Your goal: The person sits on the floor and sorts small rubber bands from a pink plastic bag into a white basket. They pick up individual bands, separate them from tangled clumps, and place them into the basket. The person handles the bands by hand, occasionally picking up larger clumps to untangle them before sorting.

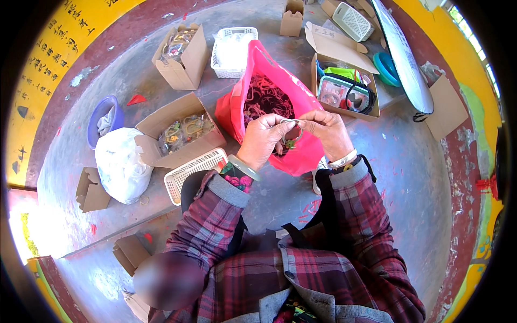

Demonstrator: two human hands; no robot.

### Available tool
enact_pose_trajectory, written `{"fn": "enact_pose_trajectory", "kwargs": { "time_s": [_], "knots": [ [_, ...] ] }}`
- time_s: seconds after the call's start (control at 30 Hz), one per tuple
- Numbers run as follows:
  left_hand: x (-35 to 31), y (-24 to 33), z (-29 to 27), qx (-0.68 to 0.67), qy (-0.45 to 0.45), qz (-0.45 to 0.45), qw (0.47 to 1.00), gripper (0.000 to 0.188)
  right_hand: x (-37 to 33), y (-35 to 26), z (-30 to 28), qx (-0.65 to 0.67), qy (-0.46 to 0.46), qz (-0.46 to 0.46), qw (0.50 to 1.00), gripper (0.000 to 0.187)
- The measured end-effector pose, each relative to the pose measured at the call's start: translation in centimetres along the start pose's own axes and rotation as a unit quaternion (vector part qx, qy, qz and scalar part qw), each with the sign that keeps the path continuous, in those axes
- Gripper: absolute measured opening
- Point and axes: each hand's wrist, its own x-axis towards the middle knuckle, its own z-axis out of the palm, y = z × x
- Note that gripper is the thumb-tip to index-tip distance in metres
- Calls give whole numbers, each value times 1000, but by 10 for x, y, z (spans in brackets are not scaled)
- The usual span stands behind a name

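Observation:
My left hand (262,139) and my right hand (327,132) meet in front of me, fingertips pinched together on a thin, pale cord loop (298,128). A small green piece (290,144) hangs just beneath the fingers; whether it belongs to the loop, I cannot tell. Directly below both hands stands a bright pink-red bag (306,159) with its mouth wide. Inside it lies a heap of dark reddish, string-like loops (264,94). My fingers hide part of the cord and some of the bag's contents.
Left of the bag are a cardboard box (211,138) of bagged small items, a cream plastic basket (175,185), a white sack (124,167) and a purple basin (91,125). Beyond it stands a white basket (237,71); a filled carton (353,112) sits at right.

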Motion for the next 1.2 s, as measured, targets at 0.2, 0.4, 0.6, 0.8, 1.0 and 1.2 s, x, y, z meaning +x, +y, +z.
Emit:
{"fn": "enact_pose_trajectory", "kwargs": {
  "time_s": [0.2, 0.4, 0.6, 0.8, 1.0, 1.2],
  "knots": [
    [1, -3, -3, -44, 8, -1, 999, 11, -4, -8, 4, -74, 25, -27, 997, 11],
    [-3, -2, 1, -57, 9, 4, 998, 13, -8, -7, 18, -56, 84, -100, 990, 8],
    [-7, 7, -1, -41, -44, 26, 998, 21, -8, -10, 11, -135, 74, -129, 980, 7],
    [-18, 20, -24, 109, 42, 145, 983, 13, -6, -14, 27, -101, 67, -162, 979, 15],
    [-55, 81, -101, 163, 203, 117, 959, 18, -4, -9, 20, -129, 68, -93, 985, 23],
    [-68, 93, -223, 486, 218, 130, 837, 17, -3, -5, 27, -162, 41, -36, 985, 21]
  ]
}}
